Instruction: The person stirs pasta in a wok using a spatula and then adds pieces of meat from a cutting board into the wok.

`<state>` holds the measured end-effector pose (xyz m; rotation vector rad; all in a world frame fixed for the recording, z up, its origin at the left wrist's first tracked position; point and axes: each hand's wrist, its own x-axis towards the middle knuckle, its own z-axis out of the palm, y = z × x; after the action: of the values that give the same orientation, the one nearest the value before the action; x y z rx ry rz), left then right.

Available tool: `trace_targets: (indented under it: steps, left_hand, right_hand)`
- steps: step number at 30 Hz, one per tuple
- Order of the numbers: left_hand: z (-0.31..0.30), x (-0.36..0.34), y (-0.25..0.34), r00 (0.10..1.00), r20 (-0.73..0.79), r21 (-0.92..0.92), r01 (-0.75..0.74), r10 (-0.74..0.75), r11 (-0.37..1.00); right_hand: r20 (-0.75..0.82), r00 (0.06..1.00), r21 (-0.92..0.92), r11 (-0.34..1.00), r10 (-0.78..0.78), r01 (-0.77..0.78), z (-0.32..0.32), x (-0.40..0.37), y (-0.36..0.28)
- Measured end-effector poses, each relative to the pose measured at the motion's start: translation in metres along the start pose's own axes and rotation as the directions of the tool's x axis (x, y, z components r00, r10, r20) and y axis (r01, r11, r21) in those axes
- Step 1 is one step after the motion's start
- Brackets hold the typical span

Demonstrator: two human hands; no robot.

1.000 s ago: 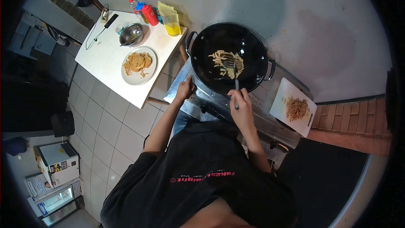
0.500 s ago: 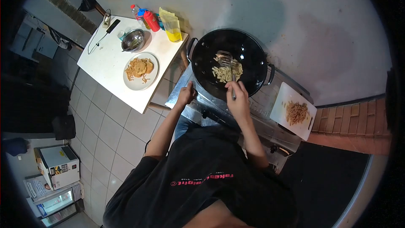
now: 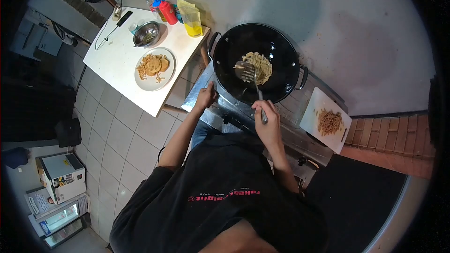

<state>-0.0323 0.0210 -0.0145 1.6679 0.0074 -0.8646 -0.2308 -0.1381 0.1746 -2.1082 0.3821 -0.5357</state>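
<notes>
My right hand (image 3: 268, 122) is wrapped round the handle of a slotted metal spatula (image 3: 259, 94). The spatula's head is inside a large black wok (image 3: 282, 72), at the left side of a heap of pale cut strips (image 3: 263, 68), which look like food. Some strips lie against the slotted head. My left hand (image 3: 206, 97) is closed in a loose fist, thumb up, just off the wok's lower left rim above the metal stove (image 3: 199, 86). Nothing shows in that fist.
A white table (image 3: 119, 72) at left bears a plate (image 3: 146, 85) of browned food, a steel bowl (image 3: 146, 34), a red squeeze bottle (image 3: 168, 13) and a yellow pouch (image 3: 191, 21). Right of the wok lies a white cutting board (image 3: 312, 112) with brown strips (image 3: 330, 122).
The spatula has swung toward the left side of the wok and been drawn nearer me. The strips are gathered into a rounder heap farther back. My left hand stays beside the wok.
</notes>
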Motion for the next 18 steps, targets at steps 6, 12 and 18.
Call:
trace_targets:
  steps: [6,12,18]
  left_hand:
    - [-0.001,-0.001,0.002,1.000,-0.010,0.005,-0.013,0.013,1.000]
    - [-0.001,-0.003,0.004,1.000,-0.025,0.051,-0.002,0.003,0.999]
    - [-0.001,0.001,0.001,1.000,-0.001,-0.010,0.001,-0.001,1.000]
  right_hand:
    - [-0.097,0.995,-0.061,0.998,0.024,-0.030,0.008,0.020,0.006]
    - [-0.049,0.999,0.061,0.998,0.008,-0.005,0.014,0.020,-0.002]
    - [-0.157,0.987,-0.015,0.999,-0.031,0.030,0.011,0.033,0.018]
